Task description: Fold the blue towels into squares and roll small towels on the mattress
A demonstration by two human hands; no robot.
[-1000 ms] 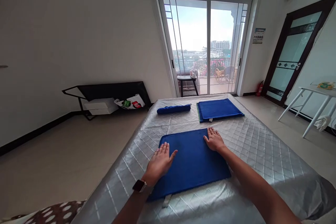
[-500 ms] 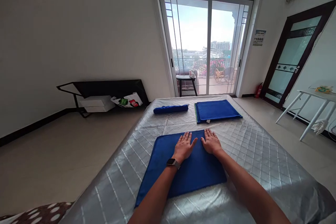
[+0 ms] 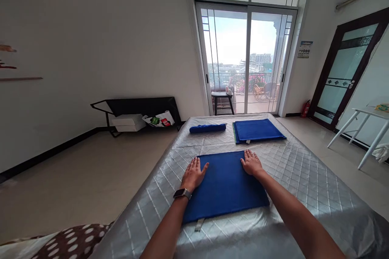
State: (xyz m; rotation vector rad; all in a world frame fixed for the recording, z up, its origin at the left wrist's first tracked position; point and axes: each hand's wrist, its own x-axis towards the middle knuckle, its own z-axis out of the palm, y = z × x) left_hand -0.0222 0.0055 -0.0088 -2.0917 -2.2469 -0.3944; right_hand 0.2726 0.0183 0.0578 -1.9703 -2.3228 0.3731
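Note:
A blue cloth (image 3: 226,186) lies flat on the silver quilted cover (image 3: 306,178), with a small pale tag sticking out at its near edge. My left hand (image 3: 193,175) rests palm down on its far left corner, fingers stretched and thumb apart. Palm down too, my right hand (image 3: 251,162) presses the far right corner with its fingers extended. Neither hand grips anything. Beyond them lie a narrow rolled blue cloth (image 3: 208,128) on the left and a folded blue cloth (image 3: 259,130) on the right.
A black rack (image 3: 142,107) holding a white box (image 3: 129,122) and a printed bag (image 3: 159,119) stands by the left wall. Brown dotted fabric (image 3: 73,243) is at lower left. A white table (image 3: 372,113) stands right; a stool (image 3: 222,95) is near the glass doors.
My left hand has moved left from the middle of the cloth to its corner. The cloth's left side now shows less, and a tag shows at its near edge. The view has shifted slightly.

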